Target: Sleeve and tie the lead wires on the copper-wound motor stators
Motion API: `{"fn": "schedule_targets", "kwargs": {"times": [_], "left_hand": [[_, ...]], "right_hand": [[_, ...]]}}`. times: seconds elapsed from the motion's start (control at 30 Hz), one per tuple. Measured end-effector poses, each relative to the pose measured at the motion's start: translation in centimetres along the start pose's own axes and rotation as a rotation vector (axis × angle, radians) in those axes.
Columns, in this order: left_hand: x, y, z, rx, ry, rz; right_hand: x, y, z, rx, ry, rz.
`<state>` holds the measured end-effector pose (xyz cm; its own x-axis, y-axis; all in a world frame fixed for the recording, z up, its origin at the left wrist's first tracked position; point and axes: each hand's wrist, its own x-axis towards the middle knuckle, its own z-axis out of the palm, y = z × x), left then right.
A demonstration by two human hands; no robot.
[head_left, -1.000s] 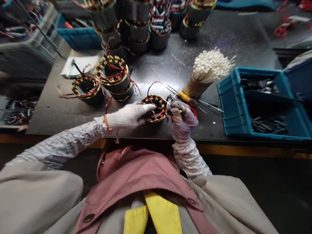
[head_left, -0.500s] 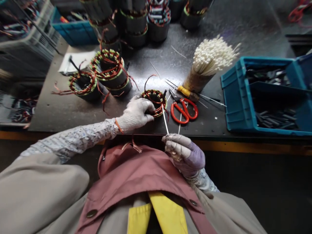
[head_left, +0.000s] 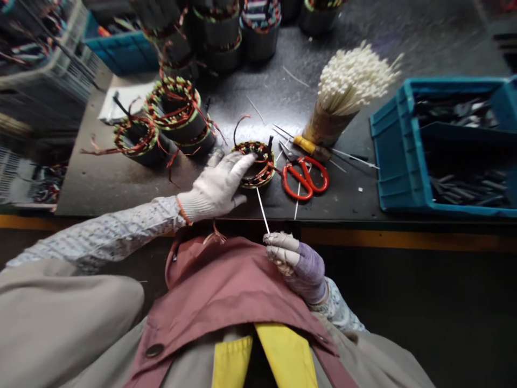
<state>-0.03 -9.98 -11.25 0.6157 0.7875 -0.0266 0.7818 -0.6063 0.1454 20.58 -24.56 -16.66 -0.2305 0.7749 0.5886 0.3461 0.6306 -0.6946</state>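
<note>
My left hand (head_left: pixel 216 180), in a white knit glove, lies on the left side of a small motor stator (head_left: pixel 264 175). Its fingers are stretched out over the rim, and the thumb is apart, below. The stator is a ring with red-brown windings, yellow-green edging and loose leads. From its near edge a thin white cord (head_left: pixel 262 209) runs taut down to my right hand (head_left: pixel 293 261). That hand, in a stained white and purple glove, is closed around the cord's end in front of the table edge. Red-handled scissors (head_left: pixel 305 178) lie just right of the stator.
A bundle of white cords (head_left: pixel 355 75) stands behind the scissors, beside a yellow-handled tool (head_left: pixel 305 144). To the right is a blue bin (head_left: pixel 398 202) with dark pieces. More wound stators (head_left: pixel 189 126) stand at left and behind. A grey crate (head_left: pixel 48 81) is far left.
My right hand has moved slightly left and down, and its cord now meets the stator at the near edge. My left hand's fingers have straightened across the rim. The view has shifted slightly.
</note>
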Motion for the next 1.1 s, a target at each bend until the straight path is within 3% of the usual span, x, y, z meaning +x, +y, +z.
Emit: {"fn": "schedule_targets", "kwargs": {"times": [0.17,0.3,0.37,0.5,0.6,0.73,0.97,1.1], "left_hand": [[0.3,-1.1,0.9,-0.035,0.028,0.077],[0.9,-1.3,1.2,-0.083,0.062,0.084],[0.6,-1.2,1.5,-0.165,0.092,0.008],[-0.3,-0.4,3.1,-0.402,0.281,-0.179],[-0.7,0.1,4.5,-0.504,0.469,-0.157],[-0.5,0.0,5.2,-0.535,0.619,0.015],[-0.1,-0.7,5.4,-0.482,0.597,0.09],[0.0,-0.5,5.4,-0.509,0.61,0.085]], "right_hand": [[-0.8,0.8,0.5,0.017,0.024,0.012],[0.9,3.4,3.1,0.011,0.063,0.003],[2.6,4.7,4.6,-0.009,0.142,0.02],[5.7,5.7,5.8,-0.009,0.295,0.132],[6.2,4.9,5.3,0.035,0.336,0.167],[6.5,3.5,4.3,-0.029,0.302,0.188],[8.6,4.7,4.5,-0.166,0.16,0.314],[8.3,4.3,4.0,-0.145,0.127,0.258]]}}
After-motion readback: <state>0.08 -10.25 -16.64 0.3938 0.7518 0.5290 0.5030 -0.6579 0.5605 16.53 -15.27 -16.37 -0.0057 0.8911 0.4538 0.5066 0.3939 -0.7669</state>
